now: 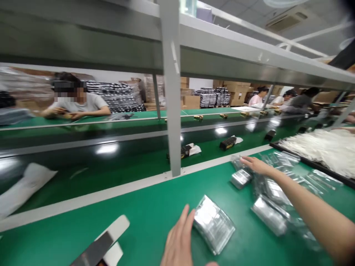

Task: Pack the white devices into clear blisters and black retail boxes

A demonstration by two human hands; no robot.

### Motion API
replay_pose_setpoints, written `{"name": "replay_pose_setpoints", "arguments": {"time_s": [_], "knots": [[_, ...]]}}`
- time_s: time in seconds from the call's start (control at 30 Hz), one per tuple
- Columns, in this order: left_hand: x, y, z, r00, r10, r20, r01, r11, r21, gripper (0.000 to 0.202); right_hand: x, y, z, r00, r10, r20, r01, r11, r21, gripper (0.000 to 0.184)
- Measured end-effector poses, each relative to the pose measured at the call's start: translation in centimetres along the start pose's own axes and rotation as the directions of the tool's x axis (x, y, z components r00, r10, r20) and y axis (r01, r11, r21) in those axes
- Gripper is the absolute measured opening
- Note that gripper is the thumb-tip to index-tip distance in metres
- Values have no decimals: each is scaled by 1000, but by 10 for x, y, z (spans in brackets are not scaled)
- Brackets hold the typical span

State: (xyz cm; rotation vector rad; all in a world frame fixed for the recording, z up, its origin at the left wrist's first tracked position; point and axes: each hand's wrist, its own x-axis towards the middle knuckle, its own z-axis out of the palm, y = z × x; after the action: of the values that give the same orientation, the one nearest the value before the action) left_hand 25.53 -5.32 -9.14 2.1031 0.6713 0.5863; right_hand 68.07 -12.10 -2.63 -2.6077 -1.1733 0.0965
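Observation:
My left hand [179,236] lies low in the middle with its fingers stretched out, beside the left edge of a stack of clear plastic trays [213,225] on the green table. Farther right, my right hand [253,164] reaches out over a heap of clear plastic pieces [274,188]. Its fingers extend onto a clear piece at the far edge of the heap; no grip on it can be seen. An opened dark carton with white flaps [112,229] lies at the lower left, partly cut off by the frame.
Past the metal rim runs a dark green conveyor [138,159] carrying small black boxes [227,143] and a white bag [27,184]. A white post [172,92] stands in front. A black tray [305,162] with white items is at right. Several people [77,99] sit opposite.

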Motion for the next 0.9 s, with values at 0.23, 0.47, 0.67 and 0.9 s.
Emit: {"name": "replay_pose_setpoints", "arguments": {"time_s": [0.23, 0.47, 0.67, 0.9], "knots": [[3, 33, -5, 978, -134, 158, 111, 983, 148, 80, -109, -77, -13, 995, -82, -61, 83, 996, 17, 51], [-3, 26, -6, 949, 45, 312, -28, 998, -59, 73, -214, -145, 29, 881, -421, 214, 406, 907, 110, 59], [-15, 9, -27, 997, 73, 9, -71, 986, -148, 40, -198, -138, 19, 800, -546, 249, 518, 838, 171, 56], [-32, -6, -63, 995, -62, -79, 47, 984, -171, 26, -202, -164, 31, 898, -430, 94, 428, 903, 38, 66]]}}
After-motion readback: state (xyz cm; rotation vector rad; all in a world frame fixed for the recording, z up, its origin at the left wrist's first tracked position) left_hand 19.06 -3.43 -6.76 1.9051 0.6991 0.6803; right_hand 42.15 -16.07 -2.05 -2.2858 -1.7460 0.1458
